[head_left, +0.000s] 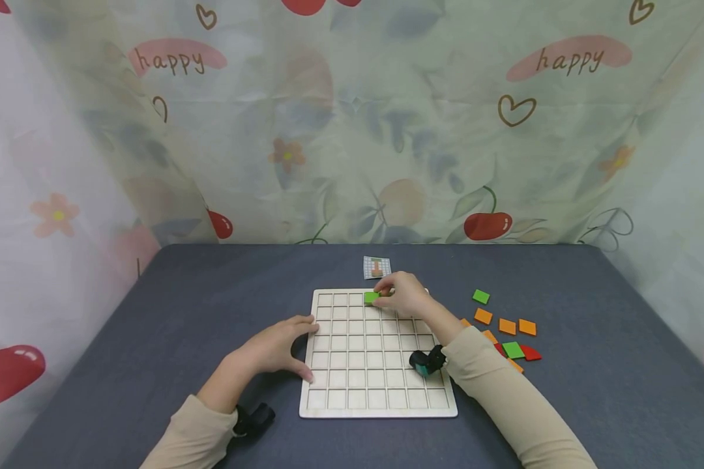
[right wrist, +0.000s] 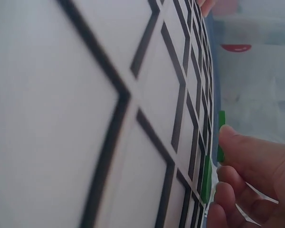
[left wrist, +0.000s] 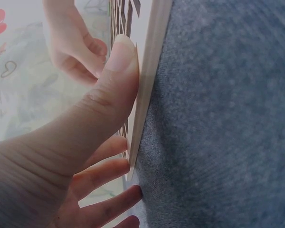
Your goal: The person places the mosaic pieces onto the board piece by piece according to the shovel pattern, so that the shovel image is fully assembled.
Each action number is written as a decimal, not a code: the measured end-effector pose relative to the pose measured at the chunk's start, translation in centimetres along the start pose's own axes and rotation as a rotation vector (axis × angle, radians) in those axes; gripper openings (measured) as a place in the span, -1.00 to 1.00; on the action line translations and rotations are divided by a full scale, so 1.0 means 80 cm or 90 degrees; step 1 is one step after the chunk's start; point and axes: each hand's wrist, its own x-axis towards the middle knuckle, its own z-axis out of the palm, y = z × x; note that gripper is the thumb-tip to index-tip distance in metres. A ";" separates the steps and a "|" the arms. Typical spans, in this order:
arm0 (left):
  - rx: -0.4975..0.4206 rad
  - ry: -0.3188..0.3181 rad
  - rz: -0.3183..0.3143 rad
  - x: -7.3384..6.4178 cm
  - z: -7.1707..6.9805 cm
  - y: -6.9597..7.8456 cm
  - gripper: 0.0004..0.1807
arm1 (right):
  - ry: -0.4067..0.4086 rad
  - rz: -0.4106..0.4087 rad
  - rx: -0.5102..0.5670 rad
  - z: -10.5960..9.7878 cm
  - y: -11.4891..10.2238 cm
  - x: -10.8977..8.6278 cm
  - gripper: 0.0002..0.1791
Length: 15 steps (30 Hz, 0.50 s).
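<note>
A white square board [head_left: 378, 412] with a grid of raised lines lies on the dark cloth. My right hand [head_left: 407, 296] is over its far edge, pinching a thin green tile [right wrist: 222, 117] between thumb and fingers. Just below those fingers, a second green tile [right wrist: 206, 180] sits in the grid in the right wrist view. At the board's left side is my left hand [head_left: 276, 345], fingers spread. Its thumb [left wrist: 121, 61] rests along the rim, while two fingertips touch the edge farther up and the others reach past it.
Behind the board lies a small printed card [head_left: 377, 268] with a grid picture. Loose tiles lie to the right: several orange tiles [head_left: 507, 327], a green tile [head_left: 481, 296], another green tile [head_left: 513, 350] and red pieces [head_left: 530, 353], partly hidden by the right forearm.
</note>
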 end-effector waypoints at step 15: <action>0.009 -0.002 -0.002 0.001 0.001 0.000 0.01 | 0.012 0.040 -0.025 0.005 -0.005 0.005 -0.71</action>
